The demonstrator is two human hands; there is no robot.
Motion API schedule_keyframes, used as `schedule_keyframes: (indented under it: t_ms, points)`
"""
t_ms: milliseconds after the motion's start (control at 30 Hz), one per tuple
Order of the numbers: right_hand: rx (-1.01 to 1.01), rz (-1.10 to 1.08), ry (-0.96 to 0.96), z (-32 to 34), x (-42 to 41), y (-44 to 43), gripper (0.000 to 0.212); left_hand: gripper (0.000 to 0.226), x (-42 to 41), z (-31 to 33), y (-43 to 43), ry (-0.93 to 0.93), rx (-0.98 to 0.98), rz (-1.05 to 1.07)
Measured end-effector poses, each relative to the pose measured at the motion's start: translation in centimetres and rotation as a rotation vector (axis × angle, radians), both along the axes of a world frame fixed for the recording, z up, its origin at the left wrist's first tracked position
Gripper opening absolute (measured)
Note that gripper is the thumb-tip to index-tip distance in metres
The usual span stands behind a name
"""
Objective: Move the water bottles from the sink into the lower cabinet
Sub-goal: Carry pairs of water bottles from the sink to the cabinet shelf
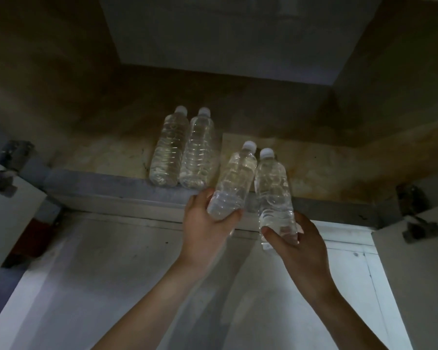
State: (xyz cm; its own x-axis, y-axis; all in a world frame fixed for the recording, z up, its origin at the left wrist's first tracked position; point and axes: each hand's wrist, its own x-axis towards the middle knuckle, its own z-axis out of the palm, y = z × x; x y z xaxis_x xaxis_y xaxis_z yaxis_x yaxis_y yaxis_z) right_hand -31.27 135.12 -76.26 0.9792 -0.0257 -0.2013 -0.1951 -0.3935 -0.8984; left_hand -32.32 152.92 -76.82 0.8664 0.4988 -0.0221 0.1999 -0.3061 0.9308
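Two bare forearms reach forward across the grey front sill [99,183] of the dim lower cabinet. The left hand [208,223] curls round the base of one water bottle [234,183]. The right hand [299,243] grips a second water bottle [273,193]. Both caps point inward past the sill. Beyond the sill, two more bottles [197,152] lie side by side on the stained cabinet floor [326,168].

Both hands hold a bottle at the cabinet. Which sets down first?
Left, likely: left hand grips the left bottle next to the two stowed bottles; right hand grips the right bottle farther out.
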Motion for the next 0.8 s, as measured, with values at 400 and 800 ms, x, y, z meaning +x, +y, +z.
schedule_keyframes:
  t_ms: [400,800]
  points:
    - [-0.341,0.150,-0.295,-0.7,-1.8,-1.7,0.086,0.062,-3.6,-1.6,3.0,-0.170,0.302,-0.168]
    - [-0.176,0.220,-0.309,-0.8,4.2,0.6,0.072,0.066,2.4,-0.3,4.1,-0.233,0.771,-0.187]
